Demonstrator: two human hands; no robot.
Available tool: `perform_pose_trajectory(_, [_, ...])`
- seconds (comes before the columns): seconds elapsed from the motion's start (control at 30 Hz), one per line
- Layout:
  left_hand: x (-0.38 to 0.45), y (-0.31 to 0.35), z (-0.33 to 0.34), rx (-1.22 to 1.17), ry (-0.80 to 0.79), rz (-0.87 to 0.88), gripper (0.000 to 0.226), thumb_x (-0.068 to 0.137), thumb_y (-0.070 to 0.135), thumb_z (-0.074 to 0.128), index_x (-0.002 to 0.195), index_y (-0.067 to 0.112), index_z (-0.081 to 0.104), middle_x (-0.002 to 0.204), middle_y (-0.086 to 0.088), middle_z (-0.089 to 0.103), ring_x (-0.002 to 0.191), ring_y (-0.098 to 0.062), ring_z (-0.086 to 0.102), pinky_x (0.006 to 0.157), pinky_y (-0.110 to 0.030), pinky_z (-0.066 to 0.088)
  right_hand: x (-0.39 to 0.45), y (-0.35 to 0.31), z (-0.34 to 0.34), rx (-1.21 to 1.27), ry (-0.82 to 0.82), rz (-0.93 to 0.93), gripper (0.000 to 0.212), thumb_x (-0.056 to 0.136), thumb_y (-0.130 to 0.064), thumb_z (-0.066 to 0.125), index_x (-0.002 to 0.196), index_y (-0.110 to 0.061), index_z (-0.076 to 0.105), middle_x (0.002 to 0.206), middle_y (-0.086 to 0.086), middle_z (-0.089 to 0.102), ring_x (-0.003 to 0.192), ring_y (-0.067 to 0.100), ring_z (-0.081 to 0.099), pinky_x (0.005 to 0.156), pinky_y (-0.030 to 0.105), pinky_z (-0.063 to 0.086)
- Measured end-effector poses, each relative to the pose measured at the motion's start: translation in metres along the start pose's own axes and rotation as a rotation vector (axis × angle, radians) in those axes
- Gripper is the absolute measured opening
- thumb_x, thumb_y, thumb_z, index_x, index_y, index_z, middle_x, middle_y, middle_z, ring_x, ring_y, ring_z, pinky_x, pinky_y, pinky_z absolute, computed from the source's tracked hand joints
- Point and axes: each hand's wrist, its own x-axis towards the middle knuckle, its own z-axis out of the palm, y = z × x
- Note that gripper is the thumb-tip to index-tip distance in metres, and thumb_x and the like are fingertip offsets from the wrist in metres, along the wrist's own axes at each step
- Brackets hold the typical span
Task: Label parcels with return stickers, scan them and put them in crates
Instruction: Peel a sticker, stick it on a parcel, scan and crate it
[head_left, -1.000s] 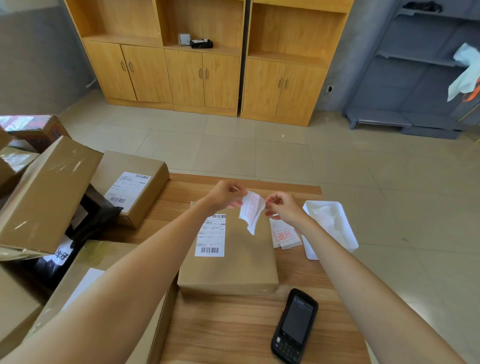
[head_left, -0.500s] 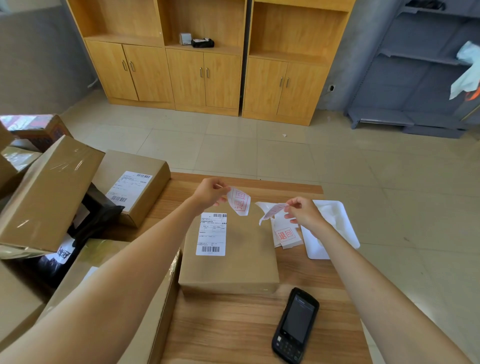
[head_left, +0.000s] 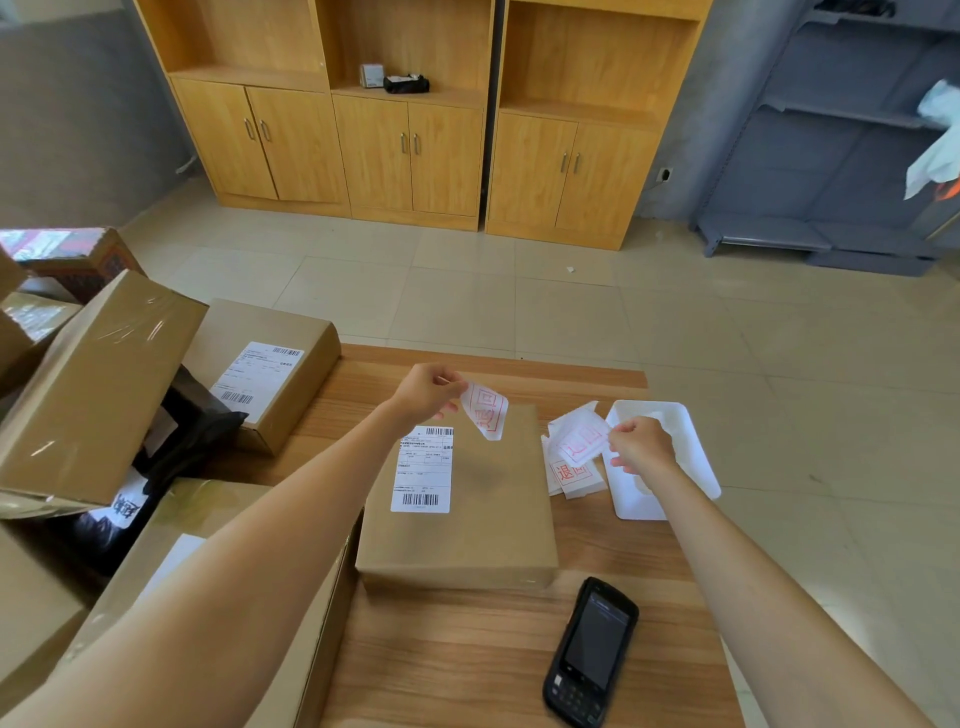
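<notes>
Above the parcel (head_left: 467, 514), the left hand (head_left: 426, 389) pinches a red-printed "退回" sticker (head_left: 485, 413).

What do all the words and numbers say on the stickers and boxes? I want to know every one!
"退回" in red, on the sticker pinched by the left hand.
"退回" in red, on the top of the sticker stack on the table.
Red print on the sheet the right hand holds: too curled to read.
Shipping label on the middle parcel: barcodes show, text too small.
Label on the far left parcel: too small.
</notes>
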Motion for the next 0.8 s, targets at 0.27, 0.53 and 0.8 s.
perform_pose_trajectory(0.27, [0.001, -0.002, 0.01, 0.018, -0.039, -0.016, 0.014, 0.097, 0.013, 0.054, 0.083, 0.013, 0.057, 0.085, -0.003, 0.061, 0.063, -0.009, 0.058, 0.059, -0.019, 0.048, -0.002, 0.018, 0.001, -0.094, 0.014, 0.063, 0.015, 0.087, -0.011, 0.05, 0.074, -0.016, 0.051, 0.084, 0.008, 0.066, 0.089, 0.028, 0.068, 0.087, 0.041, 0.054])
perform_pose_trajectory(0.53, [0.002, -0.004, 0.017, 0.025, -0.064, -0.045, 0.012, 0.097, 0.012, 0.054, 0.086, 0.012, 0.056, 0.084, 0.0, 0.061, 0.063, -0.008, 0.057, 0.057, -0.019, 0.047, -0.002, 0.022, 0.006, -0.115, -0.028, 0.101, 0.03, 0.088, -0.018, 0.055, 0.116, -0.01, 0.048, 0.109, 0.008, 0.06, 0.1, 0.03, 0.063, 0.084, 0.038, 0.052])
perform_pose_trajectory(0.8, [0.002, -0.001, 0.026, 0.04, -0.161, -0.045, 0.022, 0.096, 0.015, 0.056, 0.075, 0.011, 0.051, 0.077, 0.001, 0.051, 0.065, -0.009, 0.052, 0.061, -0.021, 0.045, -0.012, -0.02, 0.02, 0.243, -0.23, -0.135, 0.02, 0.083, -0.025, 0.072, 0.1, -0.017, 0.064, 0.105, 0.002, 0.062, 0.095, 0.016, 0.056, 0.08, 0.026, 0.043])
